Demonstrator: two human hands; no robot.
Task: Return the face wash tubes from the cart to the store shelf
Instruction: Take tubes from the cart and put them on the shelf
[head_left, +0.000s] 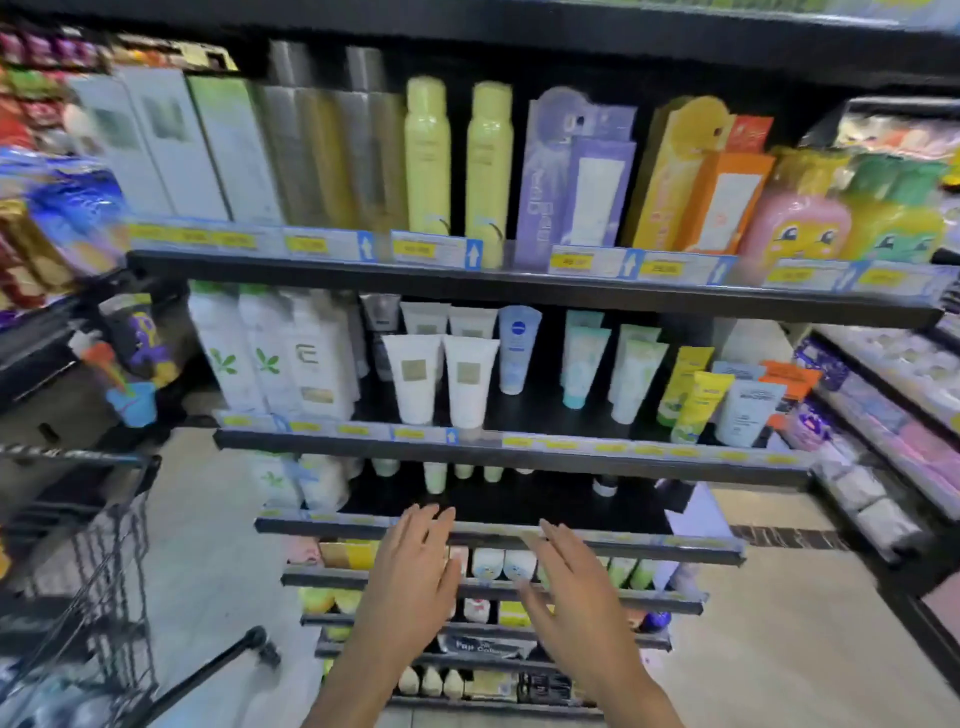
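Both hands, left (410, 571) and right (576, 592), spread, empty; cart (104, 545) contents blurred.

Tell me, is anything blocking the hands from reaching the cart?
Nothing visible does. Both hands, the left hand and the right hand, are open and empty in front of the shelf. The cart stands off to the left, with only bare floor between. What it holds is too blurred to tell.

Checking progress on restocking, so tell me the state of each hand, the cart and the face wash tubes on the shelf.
left hand: open, empty
right hand: open, empty
cart: at left, contents blurred
white face wash tubes: standing cap-down on shelf
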